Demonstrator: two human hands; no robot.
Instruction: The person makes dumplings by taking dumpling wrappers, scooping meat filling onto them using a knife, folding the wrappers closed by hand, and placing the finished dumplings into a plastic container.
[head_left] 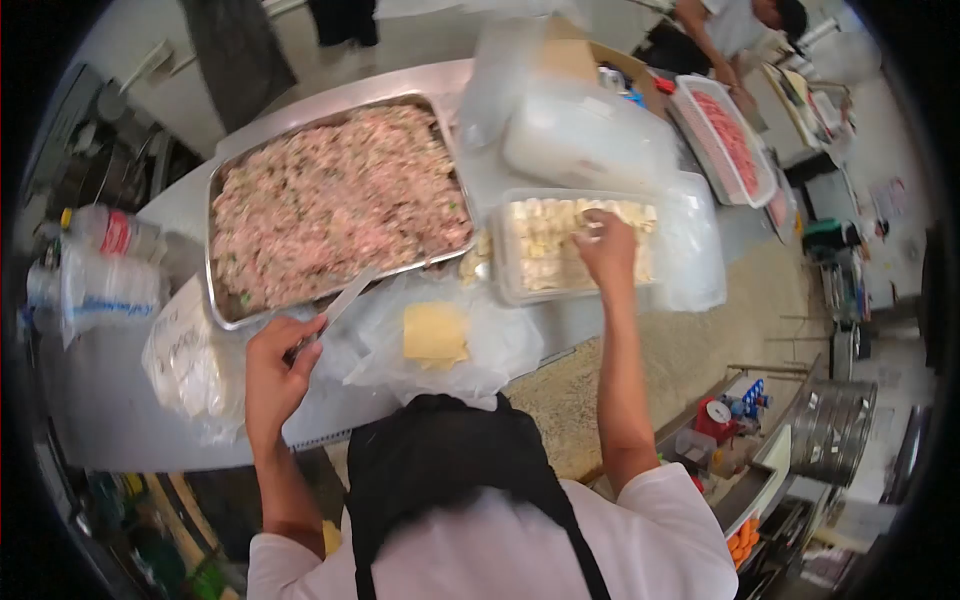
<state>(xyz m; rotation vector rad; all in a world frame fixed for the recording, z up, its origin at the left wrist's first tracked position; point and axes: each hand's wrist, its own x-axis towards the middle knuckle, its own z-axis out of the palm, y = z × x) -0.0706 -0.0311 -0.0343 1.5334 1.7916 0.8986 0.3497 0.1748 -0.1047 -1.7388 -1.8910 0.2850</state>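
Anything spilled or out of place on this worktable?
Possibly: a small yellowish cluster sits outside the plastic container, between it and the metal tray. Similar-coloured pieces lie in rows inside, so it looks stray; blur hides what it is.

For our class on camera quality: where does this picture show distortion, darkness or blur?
Head view: the table looks bowed by wide-angle distortion, and the corners go black; head view: the translucent plasticware looks soft, while the meat mixture shows clearer texture.
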